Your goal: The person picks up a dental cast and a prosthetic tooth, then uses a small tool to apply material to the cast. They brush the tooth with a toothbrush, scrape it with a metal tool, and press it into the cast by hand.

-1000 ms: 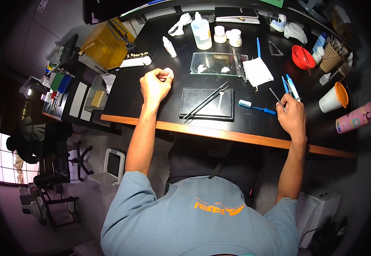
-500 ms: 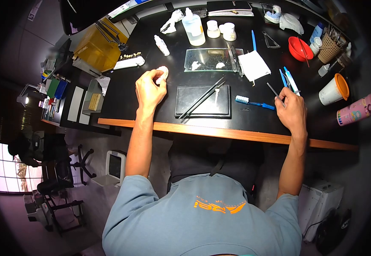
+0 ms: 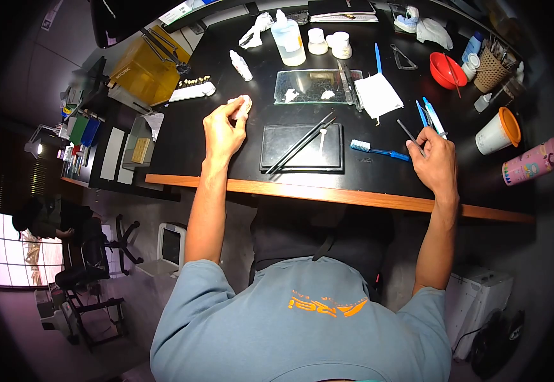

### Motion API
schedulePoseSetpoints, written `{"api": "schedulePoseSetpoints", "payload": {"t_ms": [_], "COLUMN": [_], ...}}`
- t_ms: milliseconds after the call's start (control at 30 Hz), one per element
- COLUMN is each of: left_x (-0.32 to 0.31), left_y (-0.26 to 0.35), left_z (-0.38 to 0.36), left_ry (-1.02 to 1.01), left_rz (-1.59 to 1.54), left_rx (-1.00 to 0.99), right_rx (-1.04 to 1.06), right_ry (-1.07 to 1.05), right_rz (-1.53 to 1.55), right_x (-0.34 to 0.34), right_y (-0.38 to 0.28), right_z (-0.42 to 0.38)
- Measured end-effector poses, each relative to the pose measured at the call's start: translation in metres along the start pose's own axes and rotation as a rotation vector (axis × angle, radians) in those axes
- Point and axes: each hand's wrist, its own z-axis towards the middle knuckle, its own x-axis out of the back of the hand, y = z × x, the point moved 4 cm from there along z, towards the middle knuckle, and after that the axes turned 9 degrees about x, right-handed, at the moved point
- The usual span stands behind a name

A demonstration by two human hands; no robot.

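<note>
My left hand [image 3: 224, 132] pinches a small pinkish-white piece [image 3: 243, 107] above the left part of the black desk. At the right, my right hand [image 3: 434, 156] is closed round a thin dark tool [image 3: 406, 130], whose end points up and left. Beside that hand lie a blue-handled brush [image 3: 378, 150] and some blue and white tools [image 3: 434, 116]. Between the hands, two dark sticks [image 3: 299, 145] rest across a black box [image 3: 328, 156]. Behind the box is a glass slab [image 3: 302, 79] with two white lumps, next to a white paper sheet [image 3: 379, 97].
A clear bottle [image 3: 288, 43] and two white jars [image 3: 340, 46] stand at the back. On the right are a red bowl [image 3: 442, 67], an orange-lidded cup [image 3: 494, 135] and a pink can [image 3: 530, 163]. Another person [image 3: 44, 219] is at far left.
My left hand still holds the piece, which has turned slightly and shifted up. My right hand has barely moved. The person at far left has changed posture, with an arm now showing.
</note>
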Motion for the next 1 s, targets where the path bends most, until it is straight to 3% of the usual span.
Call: {"api": "schedulePoseSetpoints", "payload": {"t_ms": [133, 233, 333, 733, 833, 867, 1000], "left_x": [0.001, 0.001, 0.001, 0.013, 0.008, 0.006, -0.017], "left_y": [-0.008, -0.017, -0.011, 0.065, 0.092, 0.1, 0.113], "left_z": [0.002, 0.004, 0.006, 0.037, 0.047, 0.049, 0.05], "left_ry": [0.029, -0.015, -0.075, -0.367, -0.463, -0.507, -0.619], "left_rz": [-0.141, -0.259, -0.489, -0.804, -0.855, -0.861, -0.973], "left_rx": [0.071, 0.129, 0.136, -0.039, -0.095, -0.098, -0.085], "right_rx": [0.032, 0.247, 0.281, 0.198, 0.145, 0.194, 0.483], "right_ry": [-0.027, 0.031, -0.041, -0.422, -0.604, -0.572, -0.023], "right_rz": [0.125, 0.14, 0.144, 0.025, -0.028, -0.031, 0.163], "right_x": [0.001, 0.0, 0.002, 0.011, 0.011, 0.012, 0.019], "right_y": [0.002, -0.001, -0.004, -0.014, -0.021, -0.024, -0.08], "right_z": [0.001, 0.004, 0.006, 0.032, 0.047, 0.054, 0.089]}}
